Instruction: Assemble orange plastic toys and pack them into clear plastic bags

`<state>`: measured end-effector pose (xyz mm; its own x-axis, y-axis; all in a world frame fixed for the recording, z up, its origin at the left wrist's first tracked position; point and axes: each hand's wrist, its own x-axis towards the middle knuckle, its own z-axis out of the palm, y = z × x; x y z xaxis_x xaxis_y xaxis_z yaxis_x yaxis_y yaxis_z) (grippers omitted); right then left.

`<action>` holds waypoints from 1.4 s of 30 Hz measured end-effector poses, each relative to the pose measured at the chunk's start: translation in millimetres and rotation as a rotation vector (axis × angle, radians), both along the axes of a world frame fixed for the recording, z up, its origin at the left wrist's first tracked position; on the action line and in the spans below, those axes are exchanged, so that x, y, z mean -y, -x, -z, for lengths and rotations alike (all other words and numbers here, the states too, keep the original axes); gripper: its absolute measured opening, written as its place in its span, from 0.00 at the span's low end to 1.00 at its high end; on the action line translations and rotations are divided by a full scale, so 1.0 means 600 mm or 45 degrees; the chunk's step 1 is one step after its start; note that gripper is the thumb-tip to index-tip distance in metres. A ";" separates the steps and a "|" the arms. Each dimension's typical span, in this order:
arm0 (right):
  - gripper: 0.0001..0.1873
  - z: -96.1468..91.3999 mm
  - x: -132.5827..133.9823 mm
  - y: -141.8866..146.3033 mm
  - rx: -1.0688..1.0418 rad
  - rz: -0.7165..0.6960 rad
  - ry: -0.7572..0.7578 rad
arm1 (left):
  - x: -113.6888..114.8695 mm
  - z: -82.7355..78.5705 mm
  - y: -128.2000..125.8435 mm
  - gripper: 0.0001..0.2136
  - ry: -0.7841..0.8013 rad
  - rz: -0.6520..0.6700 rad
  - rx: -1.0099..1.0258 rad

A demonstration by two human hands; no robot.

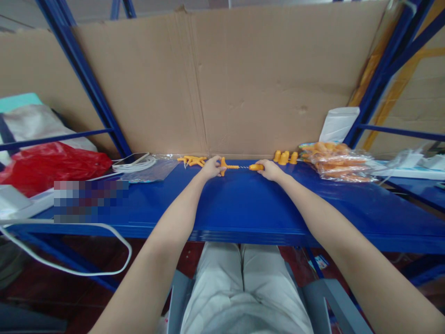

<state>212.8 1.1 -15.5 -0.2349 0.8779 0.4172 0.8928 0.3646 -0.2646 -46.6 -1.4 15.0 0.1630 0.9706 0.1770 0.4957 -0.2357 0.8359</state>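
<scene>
My left hand (211, 169) is closed on the T-shaped orange handle (223, 167) of a corkscrew, whose ridged orange shaft and metal spiral (244, 167) point to the right. Closed on an orange bell-shaped corkscrew body (256, 167) is my right hand (270, 170). The spiral's tip lies at or close to this body; I cannot tell whether it is inside. Several orange corkscrew handles (193, 161) lie in a pile just left of my left hand. Beyond my right hand stand several orange bell-shaped bodies (284, 157).
Clear bags of orange parts (342, 162) are stacked at the right. Flat plastic bags (151, 170), a coiled white cable (137, 163) and a red bag (55, 164) are on the left. A cardboard sheet (243, 83) backs the blue table (246, 204), between blue metal posts (90, 83).
</scene>
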 end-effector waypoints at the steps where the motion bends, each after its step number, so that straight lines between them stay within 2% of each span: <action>1: 0.18 0.000 0.000 -0.002 0.016 0.030 0.004 | 0.001 0.000 0.000 0.12 -0.003 0.002 0.000; 12: 0.21 -0.006 0.008 0.009 0.096 0.013 -0.091 | -0.005 0.003 0.005 0.12 0.022 0.034 0.029; 17: 0.21 -0.011 0.014 0.007 0.108 0.122 -0.083 | -0.002 0.002 0.003 0.12 0.022 0.035 0.066; 20: 0.21 -0.011 0.014 0.006 0.078 0.102 -0.082 | -0.004 0.004 0.001 0.12 0.026 0.044 0.076; 22: 0.23 -0.009 0.012 0.009 -0.001 0.030 -0.087 | -0.007 0.006 0.000 0.12 0.029 0.049 0.084; 25: 0.32 -0.004 0.008 0.020 -0.228 -0.091 -0.045 | -0.010 0.008 0.001 0.12 0.032 0.066 0.104; 29: 0.39 0.002 0.001 0.036 -0.652 -0.245 0.166 | -0.009 0.008 0.003 0.12 0.058 0.094 0.146; 32: 0.35 0.000 0.001 0.037 -0.913 -0.314 0.373 | -0.005 0.006 0.004 0.12 0.078 0.078 0.149; 35: 0.25 -0.007 0.010 0.032 -1.066 -0.300 0.436 | -0.001 0.005 0.005 0.11 0.086 0.084 0.162; 38: 0.17 -0.016 0.022 0.027 -1.131 -0.276 0.478 | -0.003 0.006 0.006 0.11 0.102 0.130 0.197; 42: 0.15 -0.027 0.036 0.026 -1.122 -0.232 0.563 | -0.008 0.010 0.009 0.12 0.131 0.210 0.229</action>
